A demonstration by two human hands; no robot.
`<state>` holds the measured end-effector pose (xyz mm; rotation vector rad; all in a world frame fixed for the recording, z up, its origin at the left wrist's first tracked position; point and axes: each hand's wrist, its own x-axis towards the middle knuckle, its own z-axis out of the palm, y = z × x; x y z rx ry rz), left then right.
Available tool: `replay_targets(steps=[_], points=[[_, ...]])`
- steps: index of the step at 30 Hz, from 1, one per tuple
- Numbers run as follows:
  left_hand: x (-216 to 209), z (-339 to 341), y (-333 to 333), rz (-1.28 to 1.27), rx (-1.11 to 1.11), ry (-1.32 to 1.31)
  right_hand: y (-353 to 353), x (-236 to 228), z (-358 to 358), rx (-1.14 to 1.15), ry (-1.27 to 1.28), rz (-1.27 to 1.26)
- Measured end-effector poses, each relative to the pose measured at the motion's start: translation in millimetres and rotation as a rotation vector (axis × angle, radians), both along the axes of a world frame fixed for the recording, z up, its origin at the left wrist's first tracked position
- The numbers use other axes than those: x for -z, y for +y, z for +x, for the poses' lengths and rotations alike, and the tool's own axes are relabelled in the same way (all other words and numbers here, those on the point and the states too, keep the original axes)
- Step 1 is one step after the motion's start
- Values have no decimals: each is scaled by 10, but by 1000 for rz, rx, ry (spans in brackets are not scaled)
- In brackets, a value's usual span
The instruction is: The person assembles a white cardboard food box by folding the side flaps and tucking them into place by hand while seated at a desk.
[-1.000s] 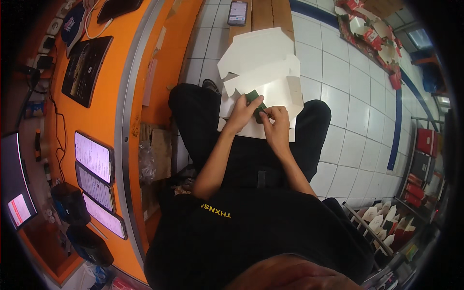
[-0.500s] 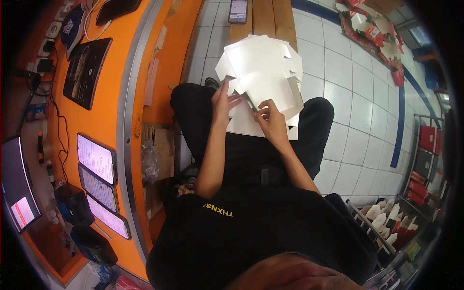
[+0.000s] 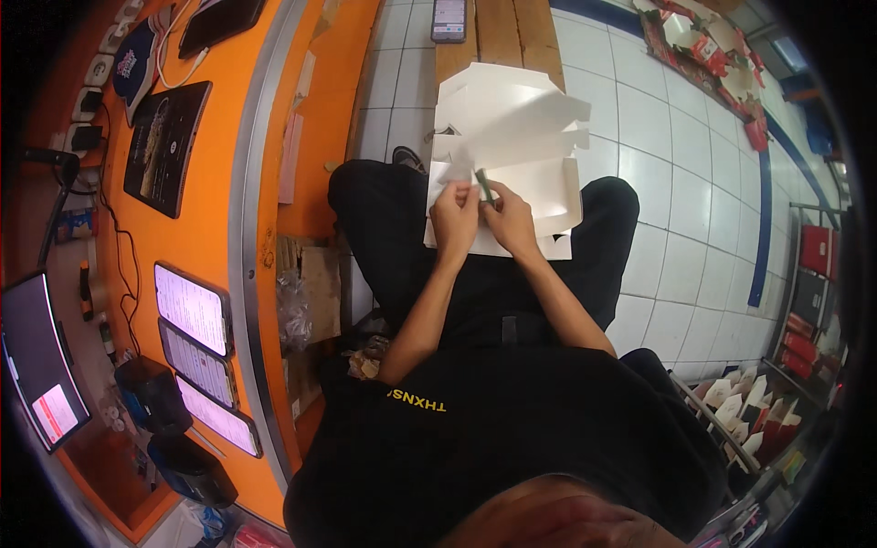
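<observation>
A white cardboard box blank (image 3: 548,187), partly folded, rests across my lap with some side walls standing and a large panel (image 3: 502,100) raised at its far side. My left hand (image 3: 454,219) is closed at the box's left edge, its fingertips pinching a small white flap. Beside it, my right hand (image 3: 509,219) is closed with thumb and fingers on a narrow dark green strip, which looks like the outer side of a folded flap. The two hands' fingertips nearly meet. More white card shows underneath the box.
To my left runs an orange counter (image 3: 206,219) with several phones (image 3: 192,306) and a tablet (image 3: 164,151). Ahead, a wooden bench (image 3: 502,41) bears another phone (image 3: 449,20). Folded cartons (image 3: 740,406) fill a rack at right. Red and white packaging (image 3: 703,55) lies far right.
The big panel has tilted up and the box has turned on my lap. My left hand has moved right, close to my right hand, and has closed on a flap.
</observation>
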<state>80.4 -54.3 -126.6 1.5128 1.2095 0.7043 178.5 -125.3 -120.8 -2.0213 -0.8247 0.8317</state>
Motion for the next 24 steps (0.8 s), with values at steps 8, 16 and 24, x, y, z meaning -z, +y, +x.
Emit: replay_targets(steps=[8,16,24], points=[[51,-66,184,-85,0,48,-90,-246,321,-85,-2,179],[-230,58,108,480,-3,280,-221,-25,1458,283,-296,85],[-263,658,-138,107,472,229,-188,16,1284,90,-117,83]])
